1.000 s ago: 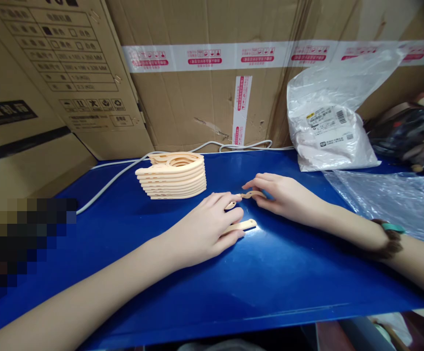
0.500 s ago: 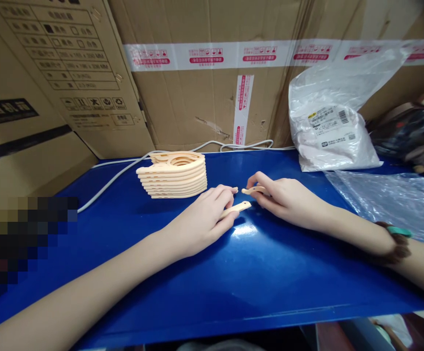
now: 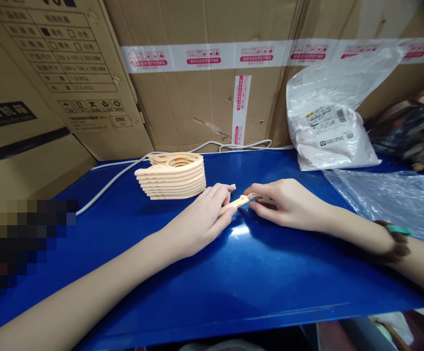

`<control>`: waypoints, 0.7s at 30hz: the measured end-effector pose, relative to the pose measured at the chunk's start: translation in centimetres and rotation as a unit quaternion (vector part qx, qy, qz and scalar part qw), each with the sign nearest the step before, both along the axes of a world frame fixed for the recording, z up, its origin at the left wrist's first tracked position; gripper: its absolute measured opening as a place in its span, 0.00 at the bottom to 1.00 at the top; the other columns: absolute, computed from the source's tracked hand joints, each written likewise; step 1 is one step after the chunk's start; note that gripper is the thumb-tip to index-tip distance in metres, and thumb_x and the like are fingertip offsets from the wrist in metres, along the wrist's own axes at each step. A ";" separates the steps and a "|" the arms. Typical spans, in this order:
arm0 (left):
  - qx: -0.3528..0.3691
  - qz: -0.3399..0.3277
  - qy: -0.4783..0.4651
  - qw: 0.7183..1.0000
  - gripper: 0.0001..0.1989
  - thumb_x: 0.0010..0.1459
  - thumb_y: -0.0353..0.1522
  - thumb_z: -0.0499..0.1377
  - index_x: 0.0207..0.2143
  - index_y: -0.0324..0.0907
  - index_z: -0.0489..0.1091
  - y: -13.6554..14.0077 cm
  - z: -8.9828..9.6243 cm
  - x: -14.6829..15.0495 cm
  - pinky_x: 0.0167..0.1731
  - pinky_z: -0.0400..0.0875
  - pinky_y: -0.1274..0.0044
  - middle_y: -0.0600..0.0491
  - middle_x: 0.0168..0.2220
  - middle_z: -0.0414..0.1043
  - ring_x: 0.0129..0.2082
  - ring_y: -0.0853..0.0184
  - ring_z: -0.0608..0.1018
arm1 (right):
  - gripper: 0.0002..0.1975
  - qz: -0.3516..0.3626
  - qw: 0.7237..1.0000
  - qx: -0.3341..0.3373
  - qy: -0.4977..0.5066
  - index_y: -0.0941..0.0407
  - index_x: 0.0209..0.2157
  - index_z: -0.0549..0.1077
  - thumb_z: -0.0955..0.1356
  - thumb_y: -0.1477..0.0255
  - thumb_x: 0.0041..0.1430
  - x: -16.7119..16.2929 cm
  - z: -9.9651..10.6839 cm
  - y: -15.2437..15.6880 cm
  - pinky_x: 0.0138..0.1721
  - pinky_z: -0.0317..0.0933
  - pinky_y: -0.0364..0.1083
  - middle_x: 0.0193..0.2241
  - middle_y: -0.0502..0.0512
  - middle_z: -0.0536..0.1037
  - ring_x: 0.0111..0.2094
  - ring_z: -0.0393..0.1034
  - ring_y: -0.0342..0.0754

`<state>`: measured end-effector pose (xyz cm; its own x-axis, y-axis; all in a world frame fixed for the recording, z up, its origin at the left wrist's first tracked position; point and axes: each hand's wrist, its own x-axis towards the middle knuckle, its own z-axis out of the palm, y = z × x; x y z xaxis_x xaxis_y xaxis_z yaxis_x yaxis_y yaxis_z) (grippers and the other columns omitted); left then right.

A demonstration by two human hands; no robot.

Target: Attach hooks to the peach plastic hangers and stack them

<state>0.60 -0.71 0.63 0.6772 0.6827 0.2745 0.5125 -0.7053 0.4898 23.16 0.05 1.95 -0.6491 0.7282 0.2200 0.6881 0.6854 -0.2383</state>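
My left hand (image 3: 206, 217) is closed around a flat cream plastic piece (image 3: 236, 202) with a small hole near its end, which points right; a small cream tip also shows beyond the fingers. My right hand (image 3: 290, 202) pinches a second, narrow cream plastic piece (image 3: 252, 195), mostly hidden by the fingers. The ends of the two pieces meet and appear to touch between my hands, just above the table. Behind my left hand, to the left, stands a neat stack of curved cream plastic pieces with cut-out openings (image 3: 171, 178).
The blue table (image 3: 197, 292) carries a white cable (image 3: 105, 191) along its back left. A white plastic bag (image 3: 331, 131) with a label stands at the back right, near clear plastic film (image 3: 394, 200). Cardboard boxes (image 3: 182, 107) wall in the back and left.
My right hand has brought its piece down and toward the left hand's piece, closing the gap between their ends. The left hand has barely moved; the view has shifted slightly.
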 end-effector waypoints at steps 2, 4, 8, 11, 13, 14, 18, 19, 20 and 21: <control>0.000 0.003 -0.002 1.000 0.06 0.68 0.33 0.46 0.37 0.43 0.58 0.0 0.0 0.0 0.52 0.64 0.67 0.47 0.45 0.66 0.58 0.62 0.65 | 0.13 0.003 1.000 -0.022 0.013 0.56 0.42 0.73 0.63 0.65 0.62 0.0 0.1 0.0 0.26 0.51 0.42 0.22 0.48 0.74 0.23 0.66 0.44; -0.001 0.004 -0.005 1.000 0.06 0.69 0.34 0.46 0.38 0.43 0.58 0.0 0.0 0.0 0.53 0.64 0.67 0.46 0.47 0.67 0.59 0.63 0.64 | 0.15 0.007 0.999 -0.037 0.029 0.56 0.43 0.74 0.64 0.61 0.62 0.0 0.2 0.0 0.27 0.52 0.42 0.23 0.49 0.75 0.24 0.66 0.44; 0.002 0.003 -0.003 1.000 0.07 0.69 0.34 0.45 0.44 0.43 0.59 -0.1 -0.1 0.0 0.56 0.61 0.65 0.45 0.53 0.65 0.61 0.64 0.63 | 0.19 0.011 0.994 -0.078 0.075 0.57 0.40 0.75 0.61 0.57 0.65 0.1 0.1 0.2 0.27 0.53 0.42 0.23 0.49 0.73 0.24 0.64 0.43; 0.024 -0.004 0.019 1.000 0.10 0.70 0.34 0.43 0.46 0.42 0.61 -0.2 -0.1 0.0 0.59 0.59 0.64 0.44 0.56 0.63 0.61 0.64 0.62 | 0.21 0.014 0.988 -0.116 0.104 0.58 0.41 0.77 0.61 0.56 0.64 0.1 0.0 0.4 0.28 0.55 0.42 0.24 0.49 0.74 0.26 0.64 0.43; 0.036 -0.011 0.045 0.998 0.12 0.70 0.34 0.42 0.45 0.41 0.63 -0.2 -0.1 -0.1 0.61 0.57 0.64 0.44 0.58 0.61 0.62 0.63 0.61 | 0.22 0.016 0.983 -0.134 0.121 0.58 0.43 0.77 0.62 0.56 0.63 0.1 -0.1 0.4 0.29 0.57 0.42 0.27 0.50 0.77 0.28 0.67 0.45; 0.040 -0.013 0.057 0.997 0.13 0.70 0.34 0.42 0.44 0.40 0.63 -0.1 -0.1 -0.1 0.61 0.56 0.64 0.44 0.58 0.60 0.62 0.63 0.61 | 0.22 0.017 0.982 -0.139 0.128 0.58 0.44 0.78 0.62 0.56 0.63 0.1 -0.1 0.4 0.29 0.58 0.42 0.29 0.51 0.78 0.30 0.68 0.45; 0.047 -0.012 0.073 0.996 0.15 0.70 0.34 0.41 0.45 0.39 0.65 -0.1 0.0 -0.1 0.62 0.56 0.66 0.43 0.58 0.60 0.61 0.64 0.61 | 0.20 0.027 0.979 -0.147 0.138 0.58 0.44 0.78 0.63 0.58 0.63 0.0 -0.1 0.5 0.32 0.60 0.42 0.32 0.53 0.79 0.32 0.70 0.46; 0.049 -0.013 0.072 0.996 0.15 0.70 0.34 0.41 0.45 0.39 0.65 -0.1 0.0 -0.1 0.62 0.56 0.66 0.43 0.58 0.60 0.61 0.64 0.62 | 0.20 0.032 0.979 -0.146 0.138 0.58 0.44 0.78 0.64 0.59 0.64 0.0 -0.1 0.5 0.32 0.60 0.42 0.32 0.53 0.79 0.31 0.69 0.45; 0.051 -0.014 0.071 0.996 0.15 0.70 0.34 0.41 0.45 0.39 0.65 -0.1 -0.1 -0.1 0.61 0.57 0.66 0.44 0.58 0.60 0.60 0.64 0.62 | 0.19 0.038 0.980 -0.142 0.138 0.58 0.44 0.78 0.64 0.60 0.64 0.0 -0.1 0.5 0.32 0.60 0.42 0.33 0.53 0.80 0.31 0.69 0.44; 0.053 -0.015 0.070 0.996 0.15 0.70 0.34 0.41 0.46 0.39 0.65 -0.1 -0.1 -0.1 0.61 0.57 0.66 0.44 0.58 0.60 0.60 0.63 0.62 | 0.18 0.044 0.981 -0.133 0.134 0.58 0.44 0.78 0.64 0.61 0.64 0.0 0.0 0.5 0.33 0.60 0.42 0.33 0.53 0.80 0.31 0.70 0.44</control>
<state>0.50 -0.79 0.55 0.7329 0.6344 0.2457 0.5486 -0.7647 0.3380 23.17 0.51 1.91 -0.6567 0.7266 0.2018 0.5170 0.6287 -0.5810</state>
